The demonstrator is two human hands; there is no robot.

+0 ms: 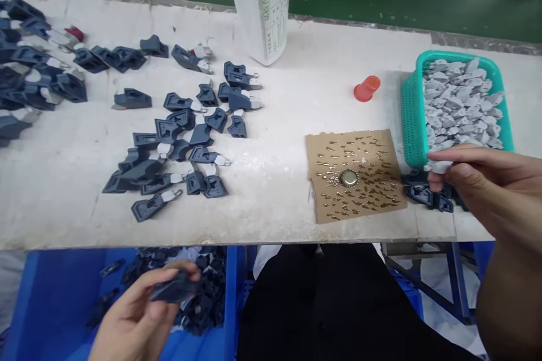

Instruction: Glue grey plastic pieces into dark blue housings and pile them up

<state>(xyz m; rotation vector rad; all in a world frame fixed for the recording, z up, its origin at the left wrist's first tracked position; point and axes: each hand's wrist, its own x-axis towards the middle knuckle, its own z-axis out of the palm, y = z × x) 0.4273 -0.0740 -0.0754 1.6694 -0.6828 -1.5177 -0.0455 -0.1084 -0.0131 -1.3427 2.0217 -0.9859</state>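
Observation:
My left hand is low at the front left, below the table edge, with its fingers closed on a dark blue plastic part above a blue bin of the same parts. At the right, my right hand pinches a small grey-white piece beside the front corner of a teal basket heaped with such grey pieces. A few dark blue parts lie on the table just under that hand.
Many dark blue parts, several with white inserts, are spread over the white table's left and middle. A brown cardboard square dotted with glue drops carries a metal bottle cap. An orange cap and a tall white bottle stand behind.

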